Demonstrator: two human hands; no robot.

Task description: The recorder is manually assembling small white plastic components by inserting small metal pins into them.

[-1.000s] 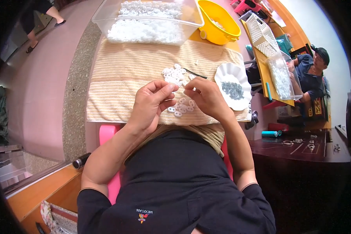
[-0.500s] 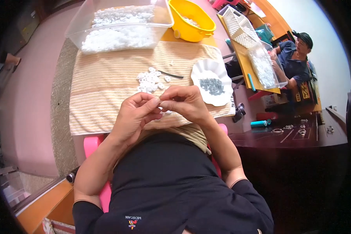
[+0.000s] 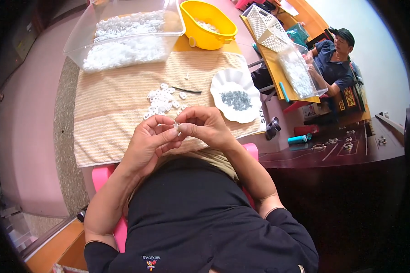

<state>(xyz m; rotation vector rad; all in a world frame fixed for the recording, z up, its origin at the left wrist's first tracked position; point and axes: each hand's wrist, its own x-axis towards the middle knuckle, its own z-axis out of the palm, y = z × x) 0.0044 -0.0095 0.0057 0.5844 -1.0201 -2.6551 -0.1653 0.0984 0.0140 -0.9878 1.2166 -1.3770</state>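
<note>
My left hand and my right hand meet above the near part of a striped towel. Both are closed, thumbs against fingertips, on one small white plastic piece, mostly covered by the fingers. Just beyond them lies a loose pile of small white plastic pieces with holes. A thin black stick rests by the pile's far right side. Right of my hands stands a white scalloped dish holding many tiny dark grey parts.
A clear plastic bin full of white pieces stands at the far left, beside a yellow tub. At a wooden table on the right, a co-worker handles another clear bin. A dark tabletop lies nearer.
The whole scene has shifted left in the picture as the view turned slightly. My fingertips have moved a little, and the white piece between them now shows more.
</note>
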